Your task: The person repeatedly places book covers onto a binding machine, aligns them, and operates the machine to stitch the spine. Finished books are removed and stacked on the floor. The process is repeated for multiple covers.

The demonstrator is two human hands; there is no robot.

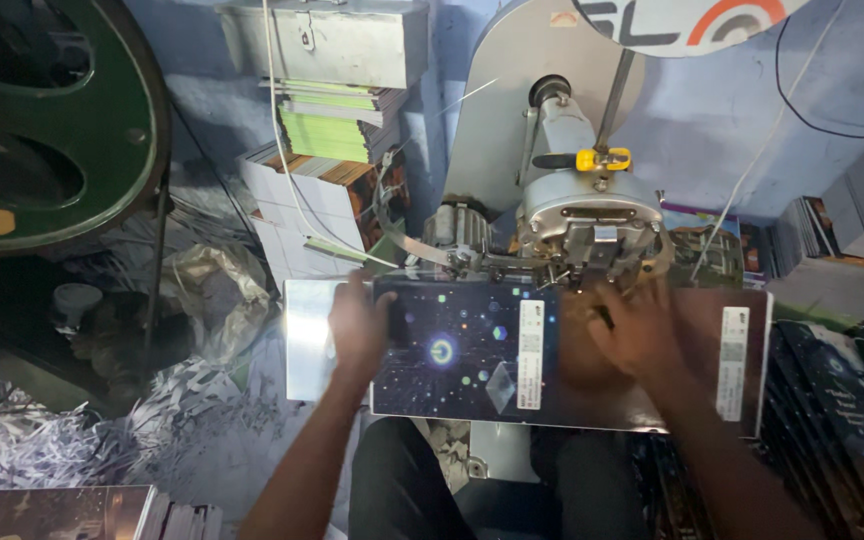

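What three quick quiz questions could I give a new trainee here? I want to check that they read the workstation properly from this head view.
1. True or false: both hands rest on the dark starry cover.
2. Which thing sits on top of the grey machine head? A) a yellow knob B) a red lever C) a blue cap
3. What lies on the floor at lower left?

Key
1. True: the left hand presses its left edge, the right hand lies flat on its right part, fingers toward the machine.
2. A.
3. Shredded paper trimmings.
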